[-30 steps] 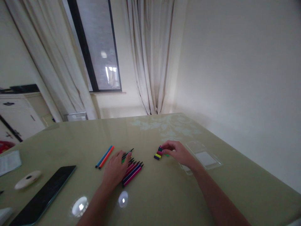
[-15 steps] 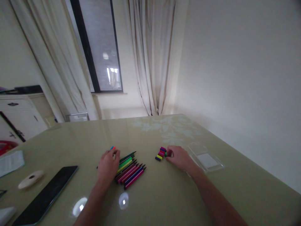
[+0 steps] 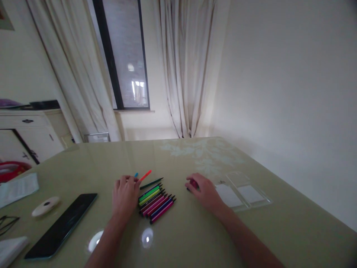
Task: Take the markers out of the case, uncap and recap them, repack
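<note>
My left hand [image 3: 125, 193] is closed at the left end of the row of felt-tip pens, with an orange felt-tip pen [image 3: 145, 175] sticking out from its fingertips towards the upper right. Just behind the fingers shows the tip of a blue pen [image 3: 136, 174]. Several capless pens lie side by side, among them a green pen [image 3: 148, 191], a dark green pen [image 3: 152, 183] and a magenta pen [image 3: 163, 212]. To the right, my right hand [image 3: 205, 189] curls its thumb and fingers round a small group of pen caps [image 3: 193, 183], mostly hidden beneath it.
A clear plastic case [image 3: 245, 204] with white inserts lies open beyond my right hand. On the left are a black phone-like slab [image 3: 63, 225], a white oval object [image 3: 46, 206], papers [image 3: 19, 190] and glasses [image 3: 8, 223]. A wall borders the table's right edge.
The orange pen now points out to the right from my left hand. My right hand has moved left over the pen caps and covers them. The view has shifted slightly left.
</note>
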Action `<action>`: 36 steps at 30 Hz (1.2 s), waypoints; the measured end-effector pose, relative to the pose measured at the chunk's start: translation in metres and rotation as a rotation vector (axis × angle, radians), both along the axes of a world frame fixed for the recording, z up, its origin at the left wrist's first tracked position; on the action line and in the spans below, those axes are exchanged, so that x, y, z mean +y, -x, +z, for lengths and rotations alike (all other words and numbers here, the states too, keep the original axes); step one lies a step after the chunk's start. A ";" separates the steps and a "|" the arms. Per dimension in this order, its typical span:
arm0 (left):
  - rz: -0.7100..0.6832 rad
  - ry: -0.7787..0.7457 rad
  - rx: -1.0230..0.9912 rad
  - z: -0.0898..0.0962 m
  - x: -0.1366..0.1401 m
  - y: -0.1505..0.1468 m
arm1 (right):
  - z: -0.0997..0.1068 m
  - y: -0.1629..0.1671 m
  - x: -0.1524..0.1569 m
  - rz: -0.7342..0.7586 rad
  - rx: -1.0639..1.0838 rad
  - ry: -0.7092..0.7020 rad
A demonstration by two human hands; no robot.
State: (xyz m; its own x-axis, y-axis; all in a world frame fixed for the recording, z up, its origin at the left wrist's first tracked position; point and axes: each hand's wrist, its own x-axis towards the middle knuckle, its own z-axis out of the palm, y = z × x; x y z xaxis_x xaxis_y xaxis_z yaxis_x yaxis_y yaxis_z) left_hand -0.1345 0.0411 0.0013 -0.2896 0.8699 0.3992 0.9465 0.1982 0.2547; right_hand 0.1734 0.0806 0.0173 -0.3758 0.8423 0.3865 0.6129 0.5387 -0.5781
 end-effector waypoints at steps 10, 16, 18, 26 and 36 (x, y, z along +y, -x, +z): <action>-0.629 -0.079 -0.212 0.005 -0.018 -0.091 | 0.007 0.022 -0.022 0.230 0.306 0.136; -0.250 0.131 -0.093 0.014 -0.015 -0.062 | 0.012 -0.005 -0.001 0.060 0.447 0.155; -0.157 0.053 -0.152 0.008 -0.006 -0.042 | 0.010 -0.023 0.013 -0.086 0.505 0.088; -0.235 0.017 -0.060 -0.032 0.023 -0.001 | -0.009 -0.025 0.027 -0.148 0.189 0.005; -0.277 0.124 -0.135 -0.028 0.019 0.008 | -0.005 -0.017 0.016 0.018 0.179 0.084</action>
